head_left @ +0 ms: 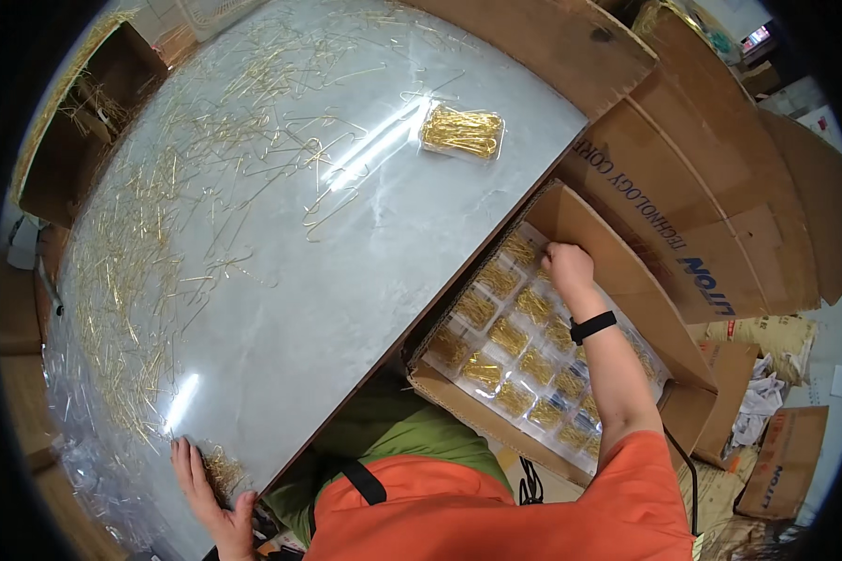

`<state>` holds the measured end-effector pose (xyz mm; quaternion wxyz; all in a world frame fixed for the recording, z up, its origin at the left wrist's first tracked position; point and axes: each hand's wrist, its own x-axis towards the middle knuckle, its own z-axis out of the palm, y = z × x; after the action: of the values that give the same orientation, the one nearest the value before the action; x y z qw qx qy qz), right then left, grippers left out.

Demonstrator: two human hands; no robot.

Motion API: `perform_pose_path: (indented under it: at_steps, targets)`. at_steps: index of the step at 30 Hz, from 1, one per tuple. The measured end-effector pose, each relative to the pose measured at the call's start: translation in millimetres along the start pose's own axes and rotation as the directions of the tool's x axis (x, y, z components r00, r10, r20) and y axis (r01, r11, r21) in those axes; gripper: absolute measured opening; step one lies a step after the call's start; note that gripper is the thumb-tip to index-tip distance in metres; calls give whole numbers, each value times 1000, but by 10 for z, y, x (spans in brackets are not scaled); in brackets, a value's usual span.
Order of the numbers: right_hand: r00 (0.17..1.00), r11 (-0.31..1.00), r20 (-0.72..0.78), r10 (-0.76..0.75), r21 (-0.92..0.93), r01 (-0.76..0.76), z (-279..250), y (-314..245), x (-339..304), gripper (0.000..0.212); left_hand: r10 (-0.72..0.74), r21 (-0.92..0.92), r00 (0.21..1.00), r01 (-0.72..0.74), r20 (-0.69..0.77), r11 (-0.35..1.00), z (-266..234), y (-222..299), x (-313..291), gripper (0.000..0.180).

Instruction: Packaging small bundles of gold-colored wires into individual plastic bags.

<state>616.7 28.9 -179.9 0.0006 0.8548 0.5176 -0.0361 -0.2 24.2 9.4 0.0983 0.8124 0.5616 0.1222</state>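
Observation:
At the table's near left edge my left hand (211,505) lies with fingers stretched and thumb apart, beside a small heap of gold wire hooks (222,472). My right hand (569,266) reaches into an open cardboard box (458,402) on the right. Its fingers are curled at the far corner of the rows of clear plastic packs (509,337), each filled with gold hooks. What those fingers hold, if anything, is hidden. A single clear pack of gold hooks (463,131) sits on the far right of the table.
Loose gold hooks (243,178) lie scattered over the far and left parts of the grey table (281,337). Clear plastic bags (79,421) hang at its left rim. Large cardboard boxes (664,187) stand beyond the open box. Another carton (94,122) is at the far left.

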Motion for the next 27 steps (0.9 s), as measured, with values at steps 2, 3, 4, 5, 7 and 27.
perform_pose_path:
  at_steps: [2,3,4,5,7,27]
  targets:
    - [1000,999,1,9,-48,-9,57,-30,27,13,-35,16,999,35,17,999,-31,57,8,91]
    - [1000,998,-7,11,-62,-11,78,-33,39,13,-23,19,1000,22,13,1000,-22,28,9,91]
    - [1000,997,-16,12,-75,-13,97,-40,50,13,-10,21,1000,10,9,1000,-17,5,5,91]
    - [1000,997,-1,13,-82,-13,108,-45,61,13,-6,21,1000,6,11,1000,-19,-4,-4,91]
    - [1000,995,23,10,-101,-8,66,-79,95,14,-37,20,999,37,15,999,-13,5,-26,90]
    - [864,647,-501,-52,642,411,-1198,-980,-1002,12,-63,-88,997,59,-42,994,12,37,-30,100]
